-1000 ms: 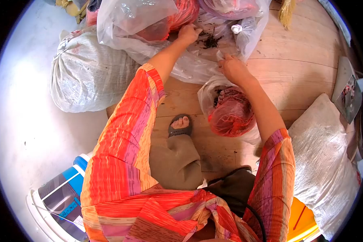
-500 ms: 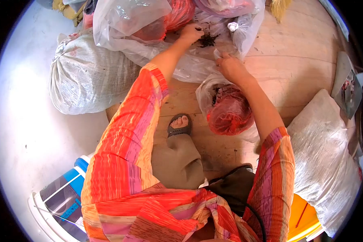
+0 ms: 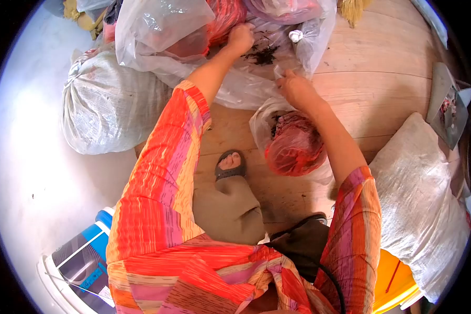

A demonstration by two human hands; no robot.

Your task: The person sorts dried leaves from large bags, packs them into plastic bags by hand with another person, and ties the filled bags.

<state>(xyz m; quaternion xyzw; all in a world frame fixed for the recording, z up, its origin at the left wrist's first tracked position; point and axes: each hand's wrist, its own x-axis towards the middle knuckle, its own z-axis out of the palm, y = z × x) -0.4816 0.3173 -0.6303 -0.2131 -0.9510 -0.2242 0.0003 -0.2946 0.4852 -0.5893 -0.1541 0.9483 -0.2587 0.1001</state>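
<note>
My left hand [image 3: 241, 39] reaches into a large clear plastic bag [image 3: 230, 86], beside a red plastic bag [image 3: 226, 20] that lies inside it. Its fingers are curled closed, and whatever they hold is hidden. To its right, a small heap of dark dried bits [image 3: 265, 54] rests on the plastic. My right hand [image 3: 296, 88] pinches the near edge of the large clear bag. Below that hand, another red bag [image 3: 296, 149] sits within a clear bag [image 3: 257, 121] on the floor, with dark bits at its mouth.
A tied white woven sack [image 3: 115, 99] stands at left, and another pale sack [image 3: 421, 193] leans at right. Near my body are a white bucket [image 3: 63, 277] and a yellow tub [image 3: 395, 280]. A knotted clear bag [image 3: 296, 36] lies beside the heap on the wooden floor [image 3: 371, 83].
My left hand has moved up and left, from beside the dark heap to the red bag. My right hand keeps its pinch on the bag's edge.
</note>
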